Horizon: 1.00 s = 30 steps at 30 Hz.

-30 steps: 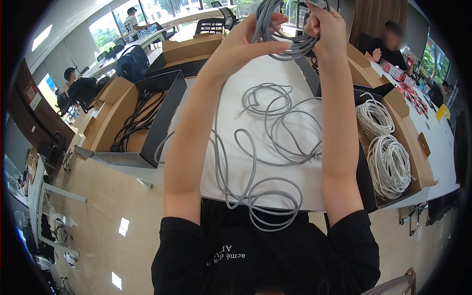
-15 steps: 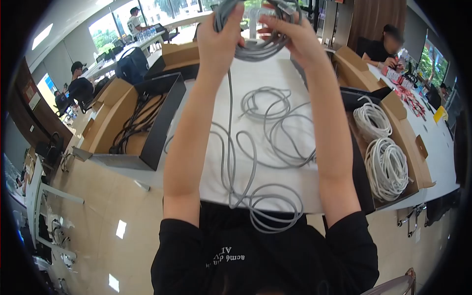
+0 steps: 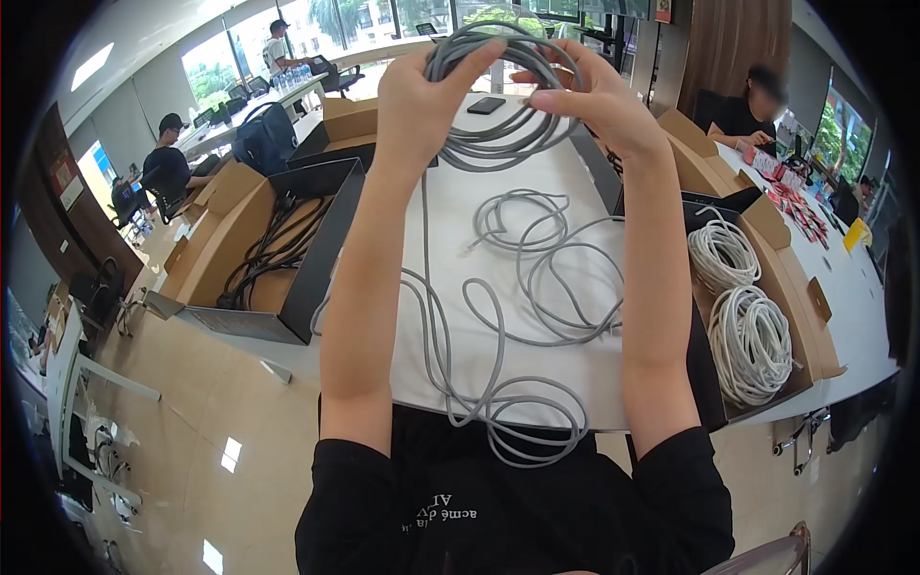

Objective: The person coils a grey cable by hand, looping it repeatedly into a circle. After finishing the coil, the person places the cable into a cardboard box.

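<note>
Above the far part of the white table (image 3: 556,379), a thick coil of grey cable (image 3: 494,161) hangs between my two hands. My left hand (image 3: 422,105) is closed round the coil's left side, thumb across the strands. At the right side, my right hand (image 3: 609,103) grips the strands between thumb and fingers, some of them behind the coil. From the coil a single strand runs down to loose grey loops at the table's near edge, partly overhanging it. A lighter grey cable (image 3: 522,220) lies in loose rings in the table's middle.
Left, an open black cardboard box (image 3: 321,254) holds black cables (image 3: 273,249). Right, another open box (image 3: 817,331) holds white cable coils (image 3: 750,345). A phone (image 3: 486,105) lies beyond the coil. Several people are at other tables; a backpack (image 3: 265,139) stands behind the left box.
My hands and the coil now appear lower in view, showing the whole coil and the phone. The coil looks more spread out. My right hand still holds its right side.
</note>
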Tool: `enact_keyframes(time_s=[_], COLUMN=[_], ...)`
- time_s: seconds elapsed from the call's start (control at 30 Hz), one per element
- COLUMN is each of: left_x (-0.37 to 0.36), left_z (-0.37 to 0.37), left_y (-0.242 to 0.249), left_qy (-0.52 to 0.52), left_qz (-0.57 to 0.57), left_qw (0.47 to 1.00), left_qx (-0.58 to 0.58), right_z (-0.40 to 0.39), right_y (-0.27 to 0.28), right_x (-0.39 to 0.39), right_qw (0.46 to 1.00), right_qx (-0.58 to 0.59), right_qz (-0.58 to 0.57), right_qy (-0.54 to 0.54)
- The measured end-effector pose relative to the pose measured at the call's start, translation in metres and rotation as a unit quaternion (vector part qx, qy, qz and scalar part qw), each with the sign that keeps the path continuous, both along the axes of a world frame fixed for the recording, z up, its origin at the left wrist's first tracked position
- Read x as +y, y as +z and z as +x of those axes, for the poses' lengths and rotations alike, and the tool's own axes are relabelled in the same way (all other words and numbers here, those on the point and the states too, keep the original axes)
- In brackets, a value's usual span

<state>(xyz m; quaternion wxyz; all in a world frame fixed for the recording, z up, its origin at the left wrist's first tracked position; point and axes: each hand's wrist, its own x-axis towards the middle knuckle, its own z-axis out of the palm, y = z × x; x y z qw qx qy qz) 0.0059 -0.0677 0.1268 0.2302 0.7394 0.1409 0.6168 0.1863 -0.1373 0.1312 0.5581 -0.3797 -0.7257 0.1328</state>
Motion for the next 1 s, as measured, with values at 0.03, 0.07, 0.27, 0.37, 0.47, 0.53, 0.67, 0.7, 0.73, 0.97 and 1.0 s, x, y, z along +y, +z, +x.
enact_keyframes(time_s=[0.03, 0.07, 0.27, 0.37, 0.47, 0.53, 0.67, 0.7, 0.73, 0.97, 1.0], left_x=[-0.002, -0.005, 0.003, 0.000, 0.000, -0.001, -0.003, -0.003, -0.002, -0.014, -0.014], left_z=[0.001, 0.002, 0.001, 0.003, 0.005, 0.006, 0.007, 0.009, 0.012, 0.021, 0.020], left_y=[0.000, 0.001, -0.001, -0.002, -0.002, -0.002, -0.004, -0.006, -0.007, -0.009, -0.008], left_qy=[0.007, 0.015, -0.046, -0.097, -0.165, -0.219, -0.261, -0.252, -0.244, -0.424, -0.433], left_qz=[-0.005, -0.009, -0.090, -0.101, -0.111, -0.098, -0.042, -0.034, -0.026, -0.126, -0.134], left_qw=[1.000, 0.999, 0.994, 0.988, 0.978, 0.968, 0.957, 0.959, 0.961, 0.897, 0.891], left_qx=[0.014, 0.027, 0.052, 0.057, 0.064, 0.071, 0.120, 0.123, 0.124, -0.020, -0.021], right_z=[-0.005, -0.008, -0.027, -0.023, -0.020, -0.017, -0.004, 0.000, 0.002, -0.012, -0.012], right_y=[0.002, 0.002, -0.011, -0.014, -0.012, -0.010, -0.006, -0.005, -0.004, -0.009, -0.009], right_x=[-0.004, -0.001, 0.025, 0.029, 0.024, 0.020, 0.022, 0.022, 0.022, 0.023, 0.022], right_qw=[0.999, 0.999, 0.942, 0.952, 0.958, 0.959, 0.960, 0.962, 0.964, 0.968, 0.967], right_qx=[-0.005, 0.003, -0.050, -0.019, -0.006, 0.012, 0.104, 0.129, 0.153, 0.246, 0.248], right_qz=[-0.015, 0.018, 0.233, 0.194, 0.168, 0.159, 0.122, 0.111, 0.099, 0.007, -0.003], right_qy=[-0.039, -0.051, -0.238, -0.237, -0.231, -0.235, -0.227, -0.211, -0.196, 0.036, 0.051])
